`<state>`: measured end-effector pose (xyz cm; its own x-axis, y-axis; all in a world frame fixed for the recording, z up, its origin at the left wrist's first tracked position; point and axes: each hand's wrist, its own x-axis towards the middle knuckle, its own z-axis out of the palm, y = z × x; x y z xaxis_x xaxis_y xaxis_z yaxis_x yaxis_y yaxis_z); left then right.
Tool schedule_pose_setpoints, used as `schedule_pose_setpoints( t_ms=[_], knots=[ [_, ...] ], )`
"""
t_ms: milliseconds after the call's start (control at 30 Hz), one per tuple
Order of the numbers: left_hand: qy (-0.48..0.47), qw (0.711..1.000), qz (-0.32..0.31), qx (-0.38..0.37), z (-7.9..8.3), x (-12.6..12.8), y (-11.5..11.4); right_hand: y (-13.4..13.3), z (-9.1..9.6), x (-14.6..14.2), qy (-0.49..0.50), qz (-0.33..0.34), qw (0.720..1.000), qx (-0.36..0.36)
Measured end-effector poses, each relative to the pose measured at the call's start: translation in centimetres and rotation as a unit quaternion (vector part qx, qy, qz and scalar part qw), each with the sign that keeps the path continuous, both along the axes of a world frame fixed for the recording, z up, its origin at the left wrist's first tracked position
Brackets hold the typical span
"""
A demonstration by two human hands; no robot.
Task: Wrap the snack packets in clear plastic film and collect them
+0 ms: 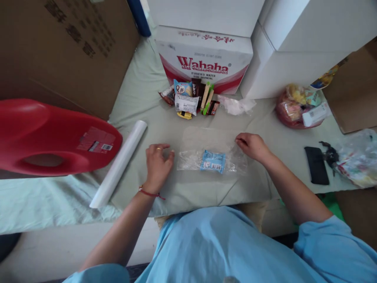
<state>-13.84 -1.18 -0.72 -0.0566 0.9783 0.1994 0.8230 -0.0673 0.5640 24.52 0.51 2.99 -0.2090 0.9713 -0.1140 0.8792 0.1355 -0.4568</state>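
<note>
A sheet of clear plastic film point(193, 137) lies on the cloth-covered table, its near part crumpled and folded around a small blue snack packet point(213, 161). My right hand point(250, 144) pinches the film near its right edge. Just off the film's left edge is my left hand point(159, 160), fingers loosely bent and thumb apart, with nothing in it. It wears a ring, and a red cord circles the wrist. To its left a white roll of film point(119, 163) lies slantwise.
A red plastic container point(55, 133) stands at left. Several wrapped snacks point(187, 103) and a crumpled clear bag point(237, 105) lie before the Wahaha carton point(203, 65). At right are a red bowl point(282, 114) of snacks, a black phone point(316, 166), keys point(331, 155) and a filled plastic bag point(359, 161).
</note>
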Motion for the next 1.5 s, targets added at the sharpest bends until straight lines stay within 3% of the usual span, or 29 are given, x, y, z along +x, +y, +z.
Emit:
schedule_pose_setpoints(
  t_ms=[67,133,200,267,333,467,633,733,867,1000,1100,1233,1367,1500],
  knots=[
    [0.014,0.994,0.059,0.089,1.3,0.0,-1.1,-0.2,1.2,-0.9,0.050,0.042,0.998,0.002],
    [0.035,0.977,0.071,0.198,2.7,0.6,-2.9,-0.3,1.8,-1.7,0.092,0.073,0.993,-0.010],
    [0.034,0.962,-0.038,0.269,3.7,2.2,-5.0,-0.1,1.8,-2.4,0.085,0.076,0.993,-0.007],
    [0.014,0.945,-0.213,0.247,4.0,4.5,-6.5,0.7,1.3,-3.2,0.034,0.067,0.997,0.019],
    [0.026,0.938,-0.284,0.195,3.4,7.0,-7.0,1.9,0.6,-4.3,-0.024,0.072,0.996,0.043],
    [0.103,0.947,-0.292,0.084,1.7,10.8,-5.8,4.1,-0.4,-7.5,-0.124,0.076,0.989,0.026],
    [0.165,0.936,-0.312,0.009,0.8,11.9,-4.5,5.9,-1.0,-9.2,-0.128,0.009,0.990,-0.057],
    [0.172,0.939,-0.298,0.007,1.0,11.8,-4.9,6.9,-1.0,-8.3,-0.058,0.029,0.993,-0.099],
    [0.166,0.954,-0.249,0.005,1.3,11.9,-5.3,6.6,0.3,-7.0,0.016,0.127,0.992,0.013],
    [0.157,0.954,-0.255,0.023,1.1,11.9,-5.1,3.2,2.8,-7.2,0.025,0.192,0.980,0.036],
    [0.157,0.957,-0.241,0.044,0.8,11.8,-5.1,-0.3,3.6,-8.0,-0.017,0.227,0.973,0.027],
    [0.149,0.967,-0.193,0.070,0.2,11.5,-5.7,-3.8,1.6,-8.7,0.002,0.225,0.974,0.026],
    [0.117,0.978,-0.155,0.079,-0.4,9.7,-6.7,-5.2,-1.0,-9.0,0.073,0.205,0.976,0.007],
    [0.006,0.993,-0.107,0.053,-1.1,6.3,-6.6,-5.7,-1.6,-9.5,0.008,0.202,0.979,-0.015]
  ],
)
